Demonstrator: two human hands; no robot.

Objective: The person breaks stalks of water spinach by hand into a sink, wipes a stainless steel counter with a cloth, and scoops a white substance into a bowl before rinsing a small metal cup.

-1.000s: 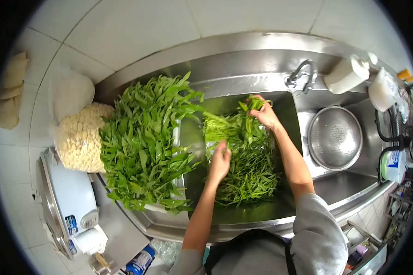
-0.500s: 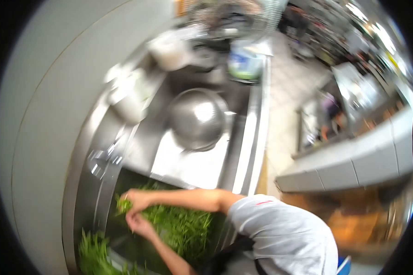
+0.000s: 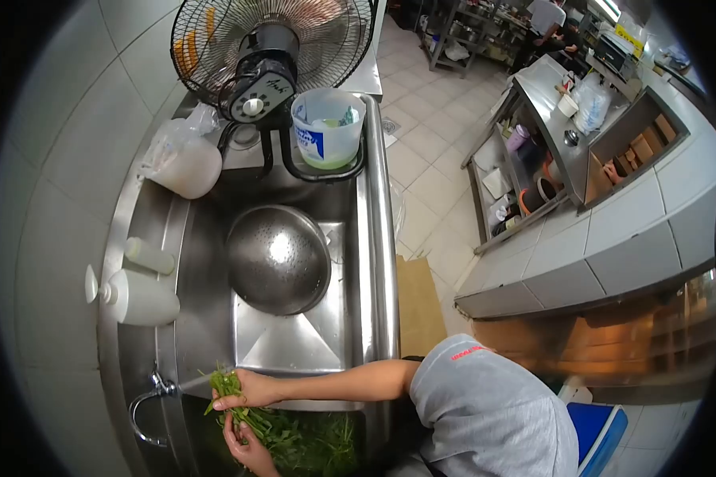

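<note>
My right hand (image 3: pixel 256 389), on the bare arm below a grey sleeve, is closed around a bunch of leafy greens (image 3: pixel 227 385). Just below it, my left hand (image 3: pixel 249 450) grips the same bunch, with its fingers curled at the stems. Both hands are over the near sink basin, where more greens (image 3: pixel 326 442) lie in dark water. A curved metal faucet (image 3: pixel 139 413) stands to the left of the hands. In the neighbouring basin, a round metal bowl (image 3: pixel 278 258) rests upside down and wet.
Beyond the sink are a black fan (image 3: pixel 266 63), a bucket (image 3: pixel 326 139) and a bagged white container (image 3: pixel 191 163). White bottles (image 3: pixel 145 299) line the wall-side ledge. A blue stool (image 3: pixel 597 433), steel shelving (image 3: pixel 525 163) and a distant person (image 3: pixel 545 20) appear at right.
The view has shifted and sharpened, bringing the whole fan and more floor into sight. Both hands are lower in the picture, still on the greens.
</note>
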